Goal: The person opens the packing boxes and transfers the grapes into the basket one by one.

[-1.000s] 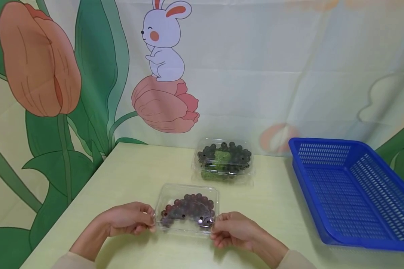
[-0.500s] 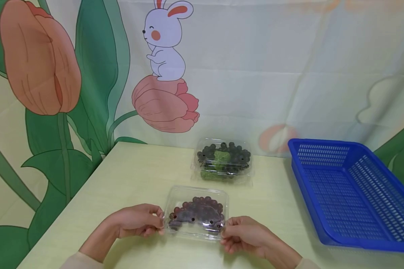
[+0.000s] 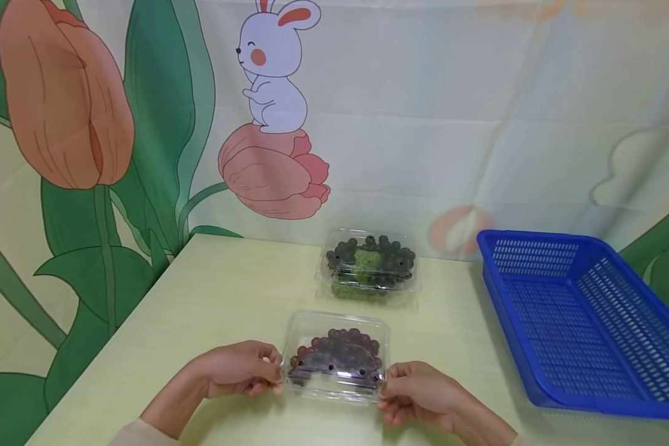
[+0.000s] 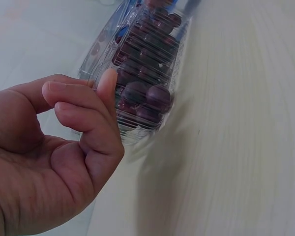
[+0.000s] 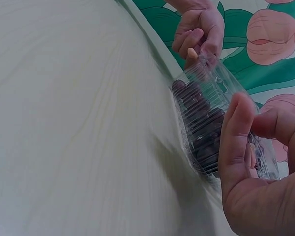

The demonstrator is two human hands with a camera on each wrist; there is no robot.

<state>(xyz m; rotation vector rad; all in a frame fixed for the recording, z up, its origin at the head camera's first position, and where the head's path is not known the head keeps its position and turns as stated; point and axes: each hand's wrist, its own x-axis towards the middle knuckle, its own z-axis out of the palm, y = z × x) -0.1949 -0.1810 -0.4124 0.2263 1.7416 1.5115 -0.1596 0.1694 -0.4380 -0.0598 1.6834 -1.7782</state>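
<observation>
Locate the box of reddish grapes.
In the head view, the reddish-grape box is low centre, between the left hand and right hand, in front of the darker-grape box.

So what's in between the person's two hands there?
A clear plastic box with dark red grapes inside is between the left hand and the right hand, each gripping one side; the head view shows this.

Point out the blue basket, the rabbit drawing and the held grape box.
Blue basket (image 3: 582, 334), head view: its meshed floor.
Rabbit drawing (image 3: 279, 102), head view: its body.
Held grape box (image 3: 330, 382), head view: its see-through front.
</observation>
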